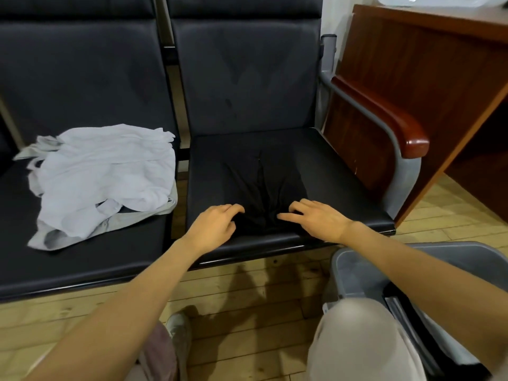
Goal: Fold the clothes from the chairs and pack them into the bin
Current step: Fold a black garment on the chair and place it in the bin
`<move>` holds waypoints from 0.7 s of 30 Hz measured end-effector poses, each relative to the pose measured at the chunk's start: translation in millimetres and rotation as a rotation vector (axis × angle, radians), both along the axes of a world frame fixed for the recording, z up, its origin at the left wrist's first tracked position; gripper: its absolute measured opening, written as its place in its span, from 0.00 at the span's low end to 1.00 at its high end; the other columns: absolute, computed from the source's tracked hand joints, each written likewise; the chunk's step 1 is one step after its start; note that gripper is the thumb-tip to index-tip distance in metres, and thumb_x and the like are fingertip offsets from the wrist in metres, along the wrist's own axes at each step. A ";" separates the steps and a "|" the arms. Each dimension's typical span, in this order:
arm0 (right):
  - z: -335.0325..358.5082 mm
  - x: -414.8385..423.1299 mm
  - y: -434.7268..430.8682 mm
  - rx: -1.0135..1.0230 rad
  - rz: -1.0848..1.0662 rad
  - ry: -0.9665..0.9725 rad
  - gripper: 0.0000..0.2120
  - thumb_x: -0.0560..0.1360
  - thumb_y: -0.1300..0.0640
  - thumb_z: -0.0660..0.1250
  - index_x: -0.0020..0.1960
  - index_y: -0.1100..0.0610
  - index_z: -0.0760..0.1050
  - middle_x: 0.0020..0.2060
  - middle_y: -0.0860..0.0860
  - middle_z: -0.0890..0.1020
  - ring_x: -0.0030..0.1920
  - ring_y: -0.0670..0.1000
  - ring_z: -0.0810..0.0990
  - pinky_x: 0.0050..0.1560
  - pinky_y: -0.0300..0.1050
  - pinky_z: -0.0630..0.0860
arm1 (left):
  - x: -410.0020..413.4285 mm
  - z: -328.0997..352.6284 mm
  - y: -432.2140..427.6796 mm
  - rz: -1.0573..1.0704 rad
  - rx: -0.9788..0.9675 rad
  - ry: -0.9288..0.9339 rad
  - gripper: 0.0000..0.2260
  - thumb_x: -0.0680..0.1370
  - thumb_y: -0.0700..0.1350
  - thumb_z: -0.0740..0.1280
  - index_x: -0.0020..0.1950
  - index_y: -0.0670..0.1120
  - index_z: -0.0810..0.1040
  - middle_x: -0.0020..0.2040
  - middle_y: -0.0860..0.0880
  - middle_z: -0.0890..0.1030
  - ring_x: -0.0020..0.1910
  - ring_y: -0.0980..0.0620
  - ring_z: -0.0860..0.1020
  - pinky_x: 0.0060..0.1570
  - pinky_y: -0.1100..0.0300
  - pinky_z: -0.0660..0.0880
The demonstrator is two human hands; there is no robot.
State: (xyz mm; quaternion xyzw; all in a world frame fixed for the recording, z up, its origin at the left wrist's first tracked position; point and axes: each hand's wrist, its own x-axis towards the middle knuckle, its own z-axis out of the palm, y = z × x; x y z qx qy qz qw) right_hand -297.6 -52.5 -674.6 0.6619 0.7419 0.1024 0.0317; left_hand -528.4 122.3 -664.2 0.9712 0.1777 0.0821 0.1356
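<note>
Black thin cloth garment [264, 185] lies on the right padded black chair seat [343, 193], its near edge bunched between the left hand [217, 226] and right hand [316, 218], whose curled fingers pinch it. Dark cloth on dark seat hides the edges, so a fold could go crooked. The grey plastic bin [357, 270] stands near right.

One wide-angle camera, worn on the person's head, looks forward and steeply down along both forearms. It faces the row of black chairs [330, 171] head-on from close by, centred on the left hand [214, 226] and right hand [316, 218] at the black garment [264, 188]. The grey bin [357, 259] sits lower right, a wooden desk [412, 64] upper right.
</note>
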 end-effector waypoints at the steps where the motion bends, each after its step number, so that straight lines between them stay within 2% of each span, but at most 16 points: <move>1: 8.6 -2.2 0.4 -0.041 -0.024 0.048 0.31 0.73 0.66 0.66 0.74 0.49 0.65 0.55 0.53 0.75 0.48 0.54 0.76 0.41 0.45 0.76 | -0.4 2.9 -0.8 0.009 -0.059 -0.043 0.16 0.78 0.41 0.62 0.66 0.50 0.73 0.59 0.51 0.79 0.48 0.53 0.78 0.48 0.56 0.76; 2: 18.3 -5.2 0.5 -0.086 -0.070 0.163 0.29 0.76 0.66 0.62 0.74 0.47 0.64 0.56 0.52 0.74 0.49 0.53 0.75 0.42 0.43 0.74 | -1.1 6.9 -1.5 0.012 -0.153 -0.084 0.15 0.78 0.41 0.63 0.63 0.51 0.74 0.56 0.52 0.80 0.42 0.56 0.78 0.45 0.57 0.76; 4: 40.0 -8.9 1.4 -0.196 -0.185 0.508 0.25 0.78 0.66 0.57 0.71 0.46 0.69 0.54 0.49 0.75 0.52 0.51 0.76 0.50 0.38 0.72 | -2.9 17.4 -3.4 0.016 -0.398 -0.170 0.13 0.77 0.39 0.64 0.58 0.52 0.78 0.50 0.53 0.81 0.40 0.60 0.77 0.42 0.63 0.75; 6: 67.4 -9.9 2.8 -0.267 -0.262 0.790 0.21 0.78 0.69 0.57 0.64 0.50 0.77 0.54 0.46 0.79 0.55 0.45 0.78 0.56 0.31 0.70 | -2.4 30.6 -4.4 0.013 -0.635 -0.214 0.13 0.77 0.36 0.62 0.53 0.51 0.79 0.49 0.53 0.81 0.43 0.63 0.77 0.44 0.69 0.72; 9: 102.0 -5.1 10.8 -0.379 -0.327 1.022 0.21 0.77 0.72 0.56 0.56 0.51 0.79 0.51 0.42 0.81 0.51 0.38 0.79 0.53 0.28 0.73 | 8.8 48.9 1.9 0.039 -0.908 -0.299 0.16 0.77 0.33 0.58 0.51 0.49 0.81 0.49 0.50 0.80 0.49 0.56 0.78 0.50 0.64 0.73; 12: 116.2 14.4 43.9 -0.305 -0.376 1.105 0.21 0.76 0.72 0.56 0.57 0.53 0.80 0.54 0.44 0.82 0.55 0.41 0.79 0.55 0.31 0.74 | 40.1 53.0 26.4 0.189 -1.122 -0.437 0.15 0.76 0.34 0.59 0.54 0.49 0.80 0.55 0.46 0.80 0.53 0.51 0.78 0.55 0.56 0.74; 15: 90.5 52.6 91.2 -0.175 -0.499 0.964 0.20 0.77 0.69 0.60 0.63 0.51 0.76 0.55 0.48 0.79 0.59 0.47 0.76 0.65 0.43 0.71 | 79.3 29.7 57.9 0.396 -1.240 -0.484 0.16 0.79 0.40 0.64 0.66 0.48 0.72 0.64 0.44 0.76 0.58 0.49 0.77 0.59 0.54 0.74; 18: 40.0 75.6 115.5 -0.002 -0.738 0.828 0.21 0.78 0.64 0.63 0.70 0.53 0.69 0.56 0.53 0.77 0.58 0.53 0.76 0.58 0.41 0.70 | 103.7 -0.8 78.4 0.679 -1.190 -0.380 0.25 0.80 0.47 0.65 0.74 0.43 0.62 0.70 0.43 0.70 0.66 0.45 0.71 0.66 0.49 0.69; 21: -4.2 73.7 113.9 0.122 -0.813 0.856 0.19 0.79 0.61 0.62 0.69 0.54 0.69 0.57 0.53 0.78 0.57 0.54 0.77 0.55 0.43 0.71 | 110.6 -13.8 87.2 0.718 -1.192 -0.380 0.29 0.77 0.50 0.70 0.73 0.44 0.63 0.66 0.45 0.72 0.63 0.45 0.73 0.66 0.48 0.70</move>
